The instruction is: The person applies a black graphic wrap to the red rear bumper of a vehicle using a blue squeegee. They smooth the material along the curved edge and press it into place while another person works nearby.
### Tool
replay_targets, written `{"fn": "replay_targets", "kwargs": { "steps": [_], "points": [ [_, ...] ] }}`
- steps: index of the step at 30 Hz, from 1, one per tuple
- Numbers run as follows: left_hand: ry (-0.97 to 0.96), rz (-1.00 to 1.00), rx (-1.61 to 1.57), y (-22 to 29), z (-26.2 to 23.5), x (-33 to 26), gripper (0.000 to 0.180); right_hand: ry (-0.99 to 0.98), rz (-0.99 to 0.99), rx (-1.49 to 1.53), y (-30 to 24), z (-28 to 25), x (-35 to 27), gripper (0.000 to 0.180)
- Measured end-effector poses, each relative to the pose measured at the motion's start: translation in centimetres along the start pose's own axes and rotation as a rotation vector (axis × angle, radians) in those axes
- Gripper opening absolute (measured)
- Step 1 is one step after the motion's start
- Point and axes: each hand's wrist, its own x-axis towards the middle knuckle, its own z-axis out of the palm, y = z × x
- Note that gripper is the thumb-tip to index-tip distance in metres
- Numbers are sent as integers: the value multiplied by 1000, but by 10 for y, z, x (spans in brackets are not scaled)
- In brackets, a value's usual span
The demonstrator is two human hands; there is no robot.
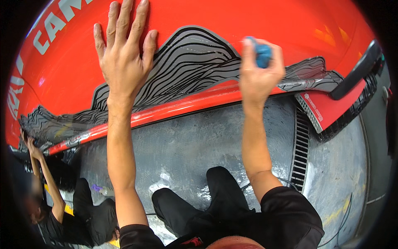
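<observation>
My left hand (125,58) lies flat against the red car body panel (207,16), fingers spread, beside the grey decal with black wavy lines (188,54). In my right hand (262,72) is a blue object (263,54), gripped between thumb and fingers; it looks like a small block or wadded cloth, but motion blur hides its exact kind. That hand is at the panel, over the decal's right part. Small droplets or bubbles show on the decal. Below it runs the car's red sill (182,103).
At the far left a co-worker (62,216) in black crouches, hands at the decal's left end. A red mud flap (327,108) and a tyre (352,110) stand at right. The grey floor (186,141) has a slotted drain grate (300,145), a cable (348,216) and a purple-topped bottle (101,189).
</observation>
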Motion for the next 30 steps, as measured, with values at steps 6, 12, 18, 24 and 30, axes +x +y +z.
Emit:
{"fn": "replay_targets", "kwargs": {
  "steps": [6, 12, 18, 24, 30],
  "points": [
    [-104, -99, 123, 31, -12, 16, 60, -48, -79, -29, 2, -5, 10, 12],
    [-186, -99, 118, 50, -9, 24, 64, -78, -117, -17, 5, -7, 16, 18],
    [-110, -69, 127, 46, 2, 19, 63, -161, -192, -68, -8, -5, 16, 18],
    [-73, -81, 98, 49, 1, 19, 62, -95, -114, -58, -8, -1, 15, 18],
    [-30, -86, 26, 48, 0, 18, 62, 6, -6, -38, -13, 1, 27, 17]
  ]
}}
